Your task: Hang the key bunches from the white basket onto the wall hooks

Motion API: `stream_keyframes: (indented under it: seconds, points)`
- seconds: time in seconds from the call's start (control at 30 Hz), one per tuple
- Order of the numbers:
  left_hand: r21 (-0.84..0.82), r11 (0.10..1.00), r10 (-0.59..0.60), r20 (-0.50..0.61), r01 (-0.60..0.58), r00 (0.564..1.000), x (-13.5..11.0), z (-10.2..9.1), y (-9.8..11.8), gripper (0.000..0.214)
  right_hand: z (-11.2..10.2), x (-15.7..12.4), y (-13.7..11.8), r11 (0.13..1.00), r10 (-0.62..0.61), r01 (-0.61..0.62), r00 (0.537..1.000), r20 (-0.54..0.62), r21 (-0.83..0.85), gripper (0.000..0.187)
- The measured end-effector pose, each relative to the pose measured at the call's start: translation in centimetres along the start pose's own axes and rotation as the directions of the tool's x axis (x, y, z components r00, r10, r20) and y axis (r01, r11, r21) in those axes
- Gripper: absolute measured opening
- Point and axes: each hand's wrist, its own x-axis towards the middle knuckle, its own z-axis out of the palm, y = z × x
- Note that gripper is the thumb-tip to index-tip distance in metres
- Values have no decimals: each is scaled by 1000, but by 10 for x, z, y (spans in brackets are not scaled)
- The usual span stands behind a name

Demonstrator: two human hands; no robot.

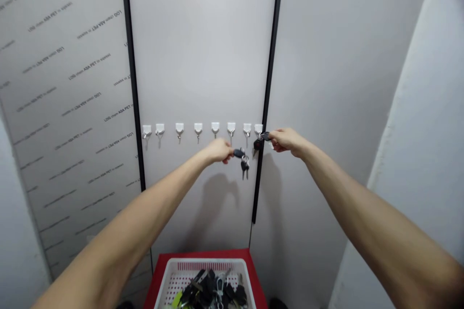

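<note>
A row of several white adhesive hooks (pixel 197 128) runs across the pale cabinet door. My left hand (pixel 219 151) pinches the black fob of a key bunch (pixel 245 164); its keys dangle below the right part of the row. At the rightmost hook (pixel 258 129), my right hand (pixel 285 140) holds the black fob of another bunch of keys (pixel 257 146), which touches or hangs just under that hook. Whether its ring is on the hook I cannot tell. The other hooks show only their metal loops.
Below, a white plastic basket (pixel 171 266) full of keys (pixel 212 292) stands on a red surface (pixel 258 294). Two long black handles (pixel 133 82) run down the cabinet doors, one right beside the rightmost hook. Pale walls flank both sides.
</note>
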Motion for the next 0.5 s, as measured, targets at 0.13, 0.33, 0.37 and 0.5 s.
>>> stream_keyframes:
  seconds: [0.13,0.33,0.37,0.5]
  points:
    - [-9,998,-55,182,58,982,-31,16,-36,17,-2,-8,14,995,14,-14,1000,1,103,5]
    - [-160,966,-135,355,203,925,-66,48,-85,16,19,-10,36,850,29,-54,998,56,524,11]
    - [-183,956,-147,375,228,916,-71,54,-91,16,24,-11,39,797,25,-65,997,75,600,11]
    - [-220,918,-214,423,330,880,-89,74,-113,20,44,-14,51,532,-17,-174,976,216,829,14]
